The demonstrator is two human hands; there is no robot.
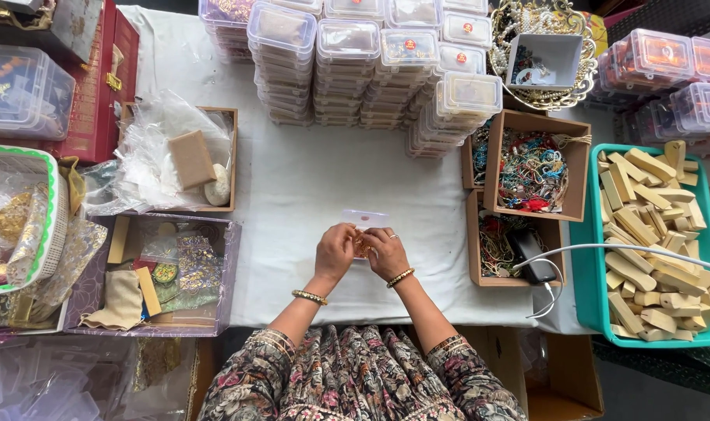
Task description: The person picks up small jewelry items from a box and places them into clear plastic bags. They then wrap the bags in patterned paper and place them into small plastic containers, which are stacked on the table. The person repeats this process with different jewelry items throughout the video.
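Note:
My left hand [335, 251] and my right hand [387, 252] meet over the white tablecloth [308, 179] near its front edge. Between the fingertips of both hands sits a small golden ornament [361, 245], mostly hidden by my fingers. A small clear plastic lid or box [364, 218] lies on the cloth just beyond my hands. Each wrist carries a beaded bangle, and my right hand wears a ring.
Stacks of clear plastic boxes [370, 70] stand at the back. Cardboard boxes of colourful jewellery [533, 168] sit right of my hands, beside a teal tray of wooden blocks [651, 234]. A purple box of fabric items [160, 273] and a plastic-lined box [180, 156] lie left.

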